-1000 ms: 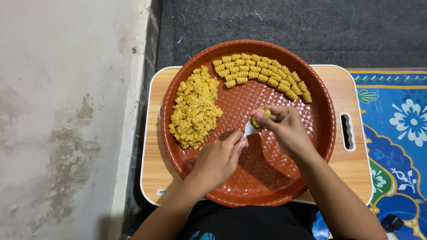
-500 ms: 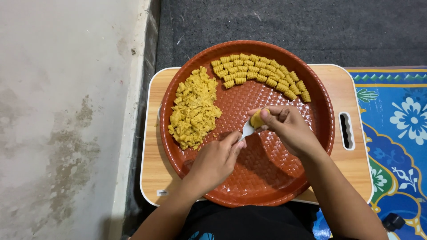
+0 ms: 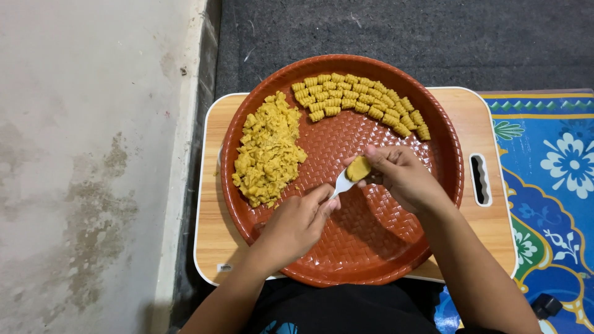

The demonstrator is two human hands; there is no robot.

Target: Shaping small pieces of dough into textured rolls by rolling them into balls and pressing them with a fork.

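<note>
Yellow dough piece pinched between right-hand fingers.

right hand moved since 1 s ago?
Barely. The right hand sits slightly lower against the rows of ridged pieces on the tray, pressing the dough piece.

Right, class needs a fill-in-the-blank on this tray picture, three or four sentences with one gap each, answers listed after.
1. The left hand holds a small white ____ by its handle.
2. The right hand presses a yellow dough piece onto the utensil's ____ end.
3. The ridged shaped pieces lie in a curved row along the ____ rim of the round brown tray.
4. The loose pile of yellow dough sits on the tray's ____ side.

Missing words: fork; tined; far; left
</note>
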